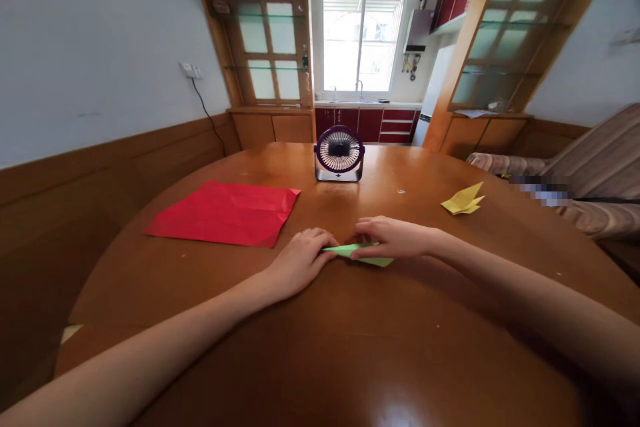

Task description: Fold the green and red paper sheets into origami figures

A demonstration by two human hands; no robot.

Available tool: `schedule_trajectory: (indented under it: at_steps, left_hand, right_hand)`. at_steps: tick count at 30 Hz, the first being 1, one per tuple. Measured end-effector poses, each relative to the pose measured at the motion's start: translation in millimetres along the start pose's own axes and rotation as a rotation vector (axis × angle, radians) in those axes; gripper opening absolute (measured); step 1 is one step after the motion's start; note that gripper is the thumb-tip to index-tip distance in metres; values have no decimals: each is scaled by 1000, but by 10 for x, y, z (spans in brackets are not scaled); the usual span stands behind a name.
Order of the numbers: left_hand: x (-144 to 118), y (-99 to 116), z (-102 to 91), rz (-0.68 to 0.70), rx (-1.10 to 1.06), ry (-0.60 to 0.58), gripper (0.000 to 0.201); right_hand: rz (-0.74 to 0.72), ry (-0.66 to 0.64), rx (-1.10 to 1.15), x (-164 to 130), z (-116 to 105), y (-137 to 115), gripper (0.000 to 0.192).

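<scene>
Nearest the camera in the head view, the left forearm [150, 347] and the right forearm [525, 290] are stretched in over the surface of the brown table [350, 360]. Near its middle, well in from the left, right and far edges, a narrow folded piece of green paper [381, 259] is held by both hands. Its left end is pinched between the thumb and fingers of the left hand [303, 260]; farther right, it is gripped by the right hand [395, 237], with the thumb laid along it and the fingers curled behind (part of the paper is covered there).

A fold seems to be being creased; the next move is judged to call for the left end to be steadied and the crease pressed evenly.

Toward the left edge a red sheet [225, 213] is spread, toward the right edge a yellow folded paper [461, 203] is set, and by the far edge a small fan [340, 149] is stood.
</scene>
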State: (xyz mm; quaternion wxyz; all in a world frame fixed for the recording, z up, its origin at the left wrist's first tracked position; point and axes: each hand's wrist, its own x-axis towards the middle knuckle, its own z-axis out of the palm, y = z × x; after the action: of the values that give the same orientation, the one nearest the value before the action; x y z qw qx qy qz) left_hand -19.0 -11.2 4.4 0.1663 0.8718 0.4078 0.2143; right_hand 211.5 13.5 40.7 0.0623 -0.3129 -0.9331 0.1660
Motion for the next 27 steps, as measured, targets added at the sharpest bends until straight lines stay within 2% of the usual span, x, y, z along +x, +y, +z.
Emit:
schedule_trajectory:
  at_steps: [3,7,13,18,23,27]
  left_hand:
    - [3,-6,-17,-71,-172,0,23]
    - [-3,-39,-31,-161,-453,38,29]
    - [10,-44,-74,-259,-761,110,32]
    - [36,-32,-89,-294,-868,196,30]
    - [56,-27,-72,-332,-943,264,27]
    - [56,-27,-59,-319,-1020,297,32]
  right_hand:
    - [-51,14,5,3,3,39,43]
    - [-39,47,63,1,-14,76,38]
    - [-5,121,413,10,2,136,37]
    - [3,161,546,34,32,145,33]
    - [-25,203,581,58,71,138,29]
    - [59,306,639,78,131,176,30]
